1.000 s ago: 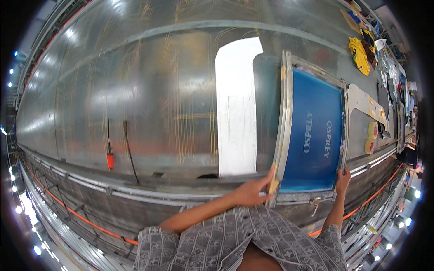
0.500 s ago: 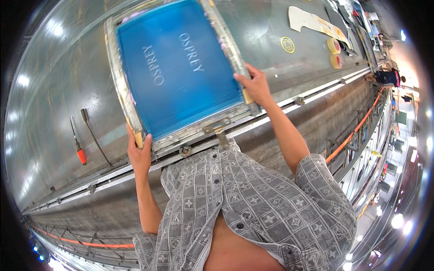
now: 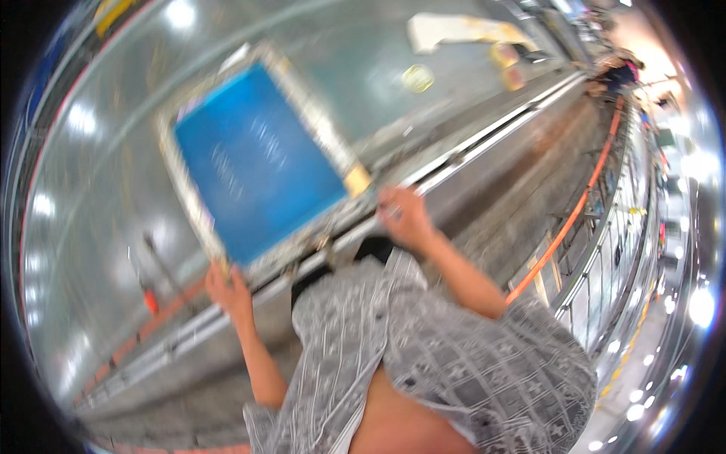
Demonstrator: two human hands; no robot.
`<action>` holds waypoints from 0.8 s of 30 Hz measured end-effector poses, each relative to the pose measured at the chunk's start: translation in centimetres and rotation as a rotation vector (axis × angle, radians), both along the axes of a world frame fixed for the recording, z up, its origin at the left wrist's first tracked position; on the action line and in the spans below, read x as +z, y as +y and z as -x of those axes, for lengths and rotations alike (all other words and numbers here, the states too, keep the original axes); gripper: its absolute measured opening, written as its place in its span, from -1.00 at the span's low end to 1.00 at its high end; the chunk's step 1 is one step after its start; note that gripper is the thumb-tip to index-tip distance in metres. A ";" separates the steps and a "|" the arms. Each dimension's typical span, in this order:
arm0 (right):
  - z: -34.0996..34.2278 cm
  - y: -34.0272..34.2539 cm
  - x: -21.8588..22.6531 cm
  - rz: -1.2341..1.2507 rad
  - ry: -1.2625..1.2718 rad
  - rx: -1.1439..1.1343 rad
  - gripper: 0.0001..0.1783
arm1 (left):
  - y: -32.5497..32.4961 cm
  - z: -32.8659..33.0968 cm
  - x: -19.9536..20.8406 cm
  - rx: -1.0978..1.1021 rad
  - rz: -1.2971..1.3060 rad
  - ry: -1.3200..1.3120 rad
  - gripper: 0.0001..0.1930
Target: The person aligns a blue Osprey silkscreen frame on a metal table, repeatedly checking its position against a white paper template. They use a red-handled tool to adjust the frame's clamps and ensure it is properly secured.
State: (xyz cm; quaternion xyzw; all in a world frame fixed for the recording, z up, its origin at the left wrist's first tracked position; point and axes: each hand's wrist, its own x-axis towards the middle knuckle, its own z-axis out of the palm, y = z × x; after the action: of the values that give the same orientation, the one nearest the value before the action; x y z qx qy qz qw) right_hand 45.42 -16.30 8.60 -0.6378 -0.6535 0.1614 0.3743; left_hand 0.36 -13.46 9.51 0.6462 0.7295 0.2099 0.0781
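A screen printing frame [image 3: 175, 170] with blue mesh [image 3: 257, 174] and pale lettering lies tilted on the long table, at its near edge. Yellowish tape [image 3: 357, 181] covers its near right corner. My left hand [image 3: 231, 291] is at the near left corner, thumb and fingers on either side of it. Just off the right corner is my right hand [image 3: 407, 218], apart from the frame, its fingers loosely bent with nothing visible in them. Motion blur smears both hands. A metal fitting [image 3: 324, 242] shows at the frame's near edge.
Left of the frame lie an orange-handled tool [image 3: 151, 301] and a dark thin tool [image 3: 162, 257]. Tape rolls [image 3: 505, 64] and a pale cut sheet [image 3: 454, 32] are at the far right. A metal rail [image 3: 491, 144] runs along the table edge; an orange pipe [image 3: 571, 223] lies below.
My right hand has come off the frame's right corner and moved away from it. My left hand stays at the left corner. The whole view has shifted and blurred.
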 end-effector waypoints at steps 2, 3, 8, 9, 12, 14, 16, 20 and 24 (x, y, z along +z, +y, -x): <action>-0.9 -4.7 -0.8 0.052 -0.091 -0.037 -0.63 | -0.1 -5.3 2.4 -0.023 -0.105 0.008 -0.57; -1.5 -6.7 -0.6 0.083 -0.071 -0.059 -0.63 | 0.4 -8.0 2.8 -0.106 -0.144 -0.062 -0.61; -12.6 -24.4 4.1 0.387 0.023 -0.031 -0.64 | -11.6 -25.0 11.2 -0.312 -0.033 -0.338 -0.77; -14.1 -26.7 4.2 0.420 0.053 -0.032 -0.63 | -12.9 -26.3 12.8 -0.387 -0.045 -0.343 -0.79; -16.4 -32.1 5.6 0.775 0.105 -0.094 -0.52 | -17.1 -26.6 12.1 -0.503 -0.133 -0.381 -0.84; -18.8 -37.3 4.4 0.826 0.153 -0.066 -0.52 | -19.7 -26.6 12.5 -0.501 -0.166 -0.394 -0.86; -21.3 -41.8 -0.5 0.795 0.150 -0.041 -0.55 | -19.5 -24.3 13.2 -0.442 -0.163 -0.416 -0.85; -20.8 -37.4 3.7 0.859 0.156 0.131 -0.61 | -21.3 -12.6 11.0 0.113 -0.255 -0.300 -0.81; -16.9 -29.0 6.7 0.644 0.147 0.049 -0.69 | -18.9 5.2 8.4 0.446 -0.205 -0.103 -0.72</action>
State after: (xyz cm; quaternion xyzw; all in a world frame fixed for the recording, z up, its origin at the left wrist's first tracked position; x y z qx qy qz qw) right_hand 62.31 -45.33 15.26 -0.6942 -0.5551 0.4144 0.1956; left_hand -4.79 -32.31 17.96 0.4621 0.8241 0.3275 0.0011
